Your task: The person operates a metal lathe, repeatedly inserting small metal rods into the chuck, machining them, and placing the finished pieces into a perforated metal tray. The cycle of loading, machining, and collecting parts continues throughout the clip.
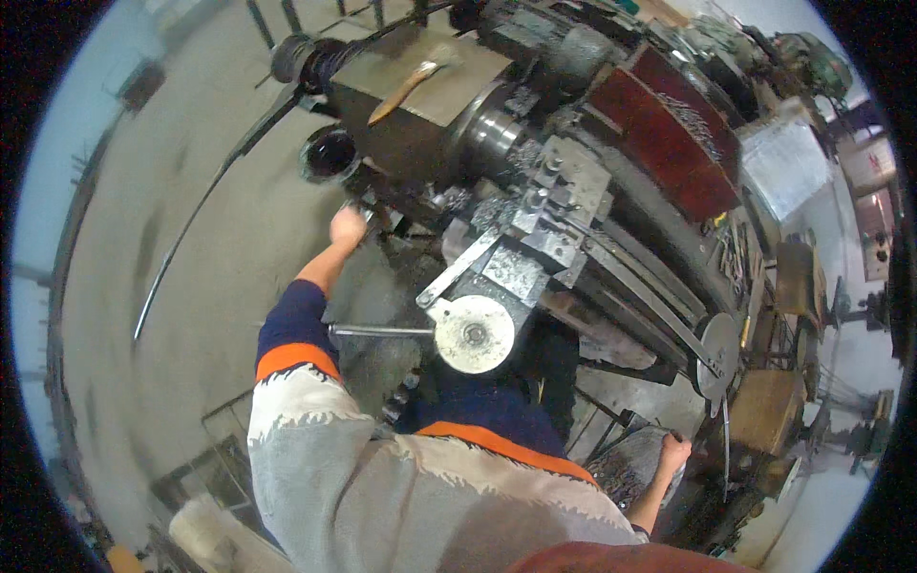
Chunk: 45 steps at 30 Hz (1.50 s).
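Note:
A metal lathe stretches from the upper left to the right in front of me. My left hand (348,227) is closed round a short lever at the lathe's front, below the headstock; the fingers hide most of it. Far to the right, my right hand (674,452) is curled shut beside a tray of dark chips (626,463); a dark bit shows at the fingers, too small to name. Between my hands sit the chuck (493,132), the tool post (544,205) with chips about it, and a pale round handwheel (474,334) with a rod handle.
A wooden-handled brush (409,91) lies on the headstock cover. A dark round container (330,153) stands by the headstock. A long thin rod (205,215) slants out at left. A second wheel (716,355) is at the right end, and a dark red panel (659,134) stands behind the bed.

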### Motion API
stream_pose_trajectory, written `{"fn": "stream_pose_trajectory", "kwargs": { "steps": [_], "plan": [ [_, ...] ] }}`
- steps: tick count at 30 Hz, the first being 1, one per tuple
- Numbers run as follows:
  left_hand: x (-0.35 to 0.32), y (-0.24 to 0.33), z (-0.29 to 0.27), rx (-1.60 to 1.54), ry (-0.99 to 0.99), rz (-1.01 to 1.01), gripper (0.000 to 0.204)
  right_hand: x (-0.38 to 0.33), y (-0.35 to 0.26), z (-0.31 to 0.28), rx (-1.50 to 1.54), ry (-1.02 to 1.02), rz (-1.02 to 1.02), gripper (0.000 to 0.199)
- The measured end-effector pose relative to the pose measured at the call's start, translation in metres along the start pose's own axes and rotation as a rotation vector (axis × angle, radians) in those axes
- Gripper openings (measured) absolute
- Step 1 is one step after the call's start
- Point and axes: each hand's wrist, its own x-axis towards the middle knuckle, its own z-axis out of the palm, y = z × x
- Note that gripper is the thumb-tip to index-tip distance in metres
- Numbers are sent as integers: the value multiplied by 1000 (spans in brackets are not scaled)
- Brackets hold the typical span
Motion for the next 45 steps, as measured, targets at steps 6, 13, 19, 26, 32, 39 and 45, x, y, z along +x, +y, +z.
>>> {"fn": "stream_pose_trajectory", "kwargs": {
  "steps": [6, 13, 19, 26, 32, 39, 45],
  "plan": [
    [-13, -25, -37, -51, -113, -55, 25, 27, -73, -34, -8, 0, -61, 33],
    [-33, -35, -61, -31, -37, 21, 31, 98, -183, -70, 320, 53, -493, 29],
    [-109, -91, -202, -37, 429, -78, 29, 85, -409, -69, 504, -157, -1064, 33],
    [-172, -246, -198, 60, 487, -534, 43, 11, -594, -37, 360, -469, -1276, 32],
    [-217, -159, -195, -49, 432, -637, 53, -9, -622, -11, 103, -398, -1300, 28],
    [-255, -58, -191, -136, 430, -620, 37, -10, -613, -17, -16, -256, -1238, 34],
    [-238, -56, -219, -125, 505, -211, 35, -15, -590, -56, 331, -280, -1363, 30]
  ]
}}
